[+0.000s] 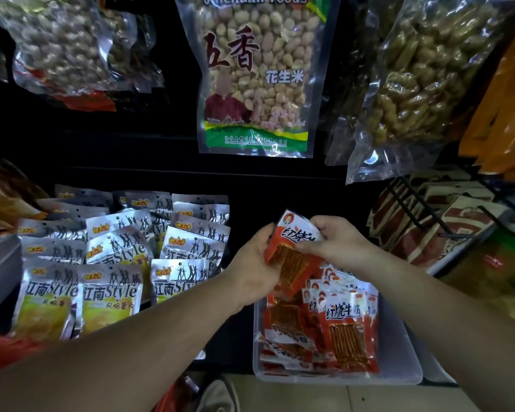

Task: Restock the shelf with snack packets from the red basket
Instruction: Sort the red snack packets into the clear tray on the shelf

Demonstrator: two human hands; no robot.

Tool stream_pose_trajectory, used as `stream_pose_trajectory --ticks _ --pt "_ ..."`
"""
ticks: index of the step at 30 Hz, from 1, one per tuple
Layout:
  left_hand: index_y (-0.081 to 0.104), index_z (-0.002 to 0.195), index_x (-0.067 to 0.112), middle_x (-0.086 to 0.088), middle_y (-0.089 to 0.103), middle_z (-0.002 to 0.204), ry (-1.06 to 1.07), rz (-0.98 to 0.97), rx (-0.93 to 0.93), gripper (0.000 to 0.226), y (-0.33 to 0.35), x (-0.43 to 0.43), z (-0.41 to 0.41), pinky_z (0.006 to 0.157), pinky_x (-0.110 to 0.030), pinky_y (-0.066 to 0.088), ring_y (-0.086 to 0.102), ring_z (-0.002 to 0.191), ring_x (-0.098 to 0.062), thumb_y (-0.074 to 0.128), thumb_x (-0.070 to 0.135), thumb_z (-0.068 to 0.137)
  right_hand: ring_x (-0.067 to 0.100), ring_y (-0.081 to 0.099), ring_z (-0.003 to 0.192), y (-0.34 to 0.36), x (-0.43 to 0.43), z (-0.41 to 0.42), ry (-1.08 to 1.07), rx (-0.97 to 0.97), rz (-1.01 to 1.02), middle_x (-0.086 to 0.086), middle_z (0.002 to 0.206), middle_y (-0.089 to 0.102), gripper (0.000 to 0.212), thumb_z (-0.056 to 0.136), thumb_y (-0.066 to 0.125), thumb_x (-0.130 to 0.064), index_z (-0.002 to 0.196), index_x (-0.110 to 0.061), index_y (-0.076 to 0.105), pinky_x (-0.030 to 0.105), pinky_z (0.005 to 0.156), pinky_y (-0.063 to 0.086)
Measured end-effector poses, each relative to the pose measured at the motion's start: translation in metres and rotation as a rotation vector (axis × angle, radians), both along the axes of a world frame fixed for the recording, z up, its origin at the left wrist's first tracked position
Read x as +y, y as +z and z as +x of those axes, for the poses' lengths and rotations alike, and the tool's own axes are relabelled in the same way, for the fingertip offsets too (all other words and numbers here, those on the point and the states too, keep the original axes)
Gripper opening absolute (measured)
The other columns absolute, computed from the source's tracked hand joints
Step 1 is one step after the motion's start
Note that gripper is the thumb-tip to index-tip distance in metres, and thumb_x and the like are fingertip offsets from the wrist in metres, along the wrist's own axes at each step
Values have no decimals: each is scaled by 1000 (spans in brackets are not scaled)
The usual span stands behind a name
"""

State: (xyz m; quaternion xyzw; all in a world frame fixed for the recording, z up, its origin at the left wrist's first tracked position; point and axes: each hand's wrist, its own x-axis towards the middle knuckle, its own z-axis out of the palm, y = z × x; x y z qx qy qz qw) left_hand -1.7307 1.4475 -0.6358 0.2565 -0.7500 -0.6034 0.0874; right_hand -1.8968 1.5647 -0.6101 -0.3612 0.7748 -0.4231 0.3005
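The left hand (254,264) and right hand (338,242) each gripped a side of the red packet (292,257), standing on end just above the tray's (399,370) far end

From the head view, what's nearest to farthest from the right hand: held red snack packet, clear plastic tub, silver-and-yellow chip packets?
1. Red snack packet, held in the right hand.
2. Clear plastic tub, just below.
3. Silver-and-yellow chip packets, far left.

Left hand (250,269) and right hand (339,242) bare, forearms uncovered to the frame edge — a grey shoe (217,395) at 6 o'clock
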Motion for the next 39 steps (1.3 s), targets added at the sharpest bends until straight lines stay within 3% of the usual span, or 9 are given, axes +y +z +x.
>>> stream_pose_trajectory --ticks 5,9,13,17,21,27,29,34,39 --pt "36 151 36 22 63 96 37 -52 -90 80 -17 -10 -1 66 -9 47 57 78 27 77 10 88 -5 57 68 -36 -13 2 93 309 97 -11 89 63 11 95 76 -18 102 -17 68 13 60 47" --pt "37 153 23 25 59 95 22 -81 -130 76 -22 -16 -2 59 -1 46 57 77 27 74 2 90 18 62 88 -78 -16 10 299 512 380 -1 100 63 18 95 74 -18 112 -19 69 31 73 50" --pt "39 153 25 28 48 95 17 -119 -176 73 -20 -14 3 55 3 41 49 72 35 72 4 91 17 61 119 -87 -7 11 467 87 736 -11 120 66 60 78 91 -34 133 -29 66 29 93 48" --pt "44 151 30 24 56 122 36 -149 -192 69 -21 -15 6 76 -10 40 51 90 10 72 9 92 17 63 121 -78 -8 12 416 28 548 -7 130 69 48 82 84 -52 124 -34 72 35 98 53" --pt "49 149 27 24 51 115 89 -153 -162 63 -27 -15 5 95 -28 46 51 100 3 73 15 92 23 60 127 -79 -13 8 95 382 259 -2 145 58 36 101 68 -33 137 -29 63 39 98 54" --pt "63 94 57 35 68 90 95 -129 -137 45 -32 -14 3 69 -17 57 69 80 8 67 11 91 25 37 149 -97 -37 -5 130 690 476 1 160 43 72 99 69 -40 160 -32 33 41 115 43" --pt "65 106 55 37 66 92 92 -135 -133 44 -33 -17 7 67 -11 54 66 78 12 70 14 92 23 37 147 -106 -47 -10 113 727 517 -2 156 45 71 95 72 -39 157 -33 38 41 117 39" --pt "50 148 30 10 55 141 132 -166 -208 59 -33 -28 12 108 -44 51 59 115 -9 64 11 94 22 63 113 -123 -54 -16 78 873 497 -3 110 66 12 99 63 -27 107 -36 63 36 93 50" --pt "48 150 30 9 51 146 107 -166 -207 61 -31 -30 12 103 -35 50 58 106 0 66 14 94 25 61 101 -117 -51 -25 13 774 347 -3 105 63 19 103 60 -19 98 -35 68 34 76 45"
